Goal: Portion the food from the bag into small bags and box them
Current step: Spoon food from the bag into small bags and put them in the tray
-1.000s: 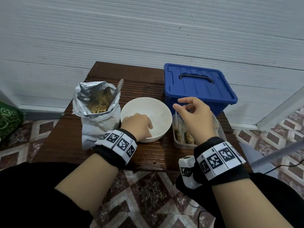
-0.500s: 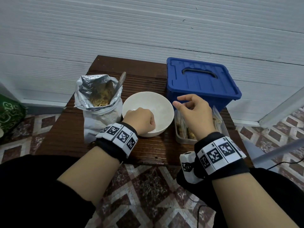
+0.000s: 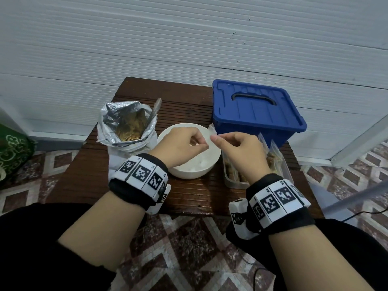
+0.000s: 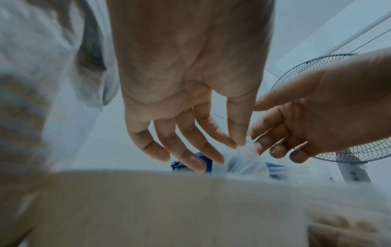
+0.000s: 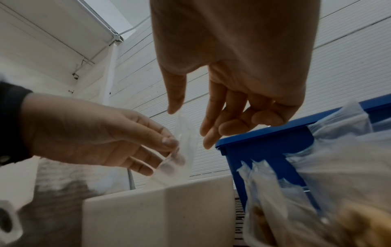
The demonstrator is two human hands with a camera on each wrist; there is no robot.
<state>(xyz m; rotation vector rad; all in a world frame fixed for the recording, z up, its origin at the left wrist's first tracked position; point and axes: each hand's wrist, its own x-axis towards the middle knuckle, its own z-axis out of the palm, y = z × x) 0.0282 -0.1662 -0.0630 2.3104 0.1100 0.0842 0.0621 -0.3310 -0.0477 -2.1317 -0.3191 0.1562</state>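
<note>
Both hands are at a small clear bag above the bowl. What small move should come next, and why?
Probably pull the small bag's mouth open: left hand and right hand both pinch its top over the white bowl, and it looks empty.

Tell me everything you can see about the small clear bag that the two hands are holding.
The small clear bag is thin, see-through plastic, and looks empty. It hangs upright above the white bowl. The left hand pinches one side and the right hand pinches its top edge, between thumb and forefinger.
</note>
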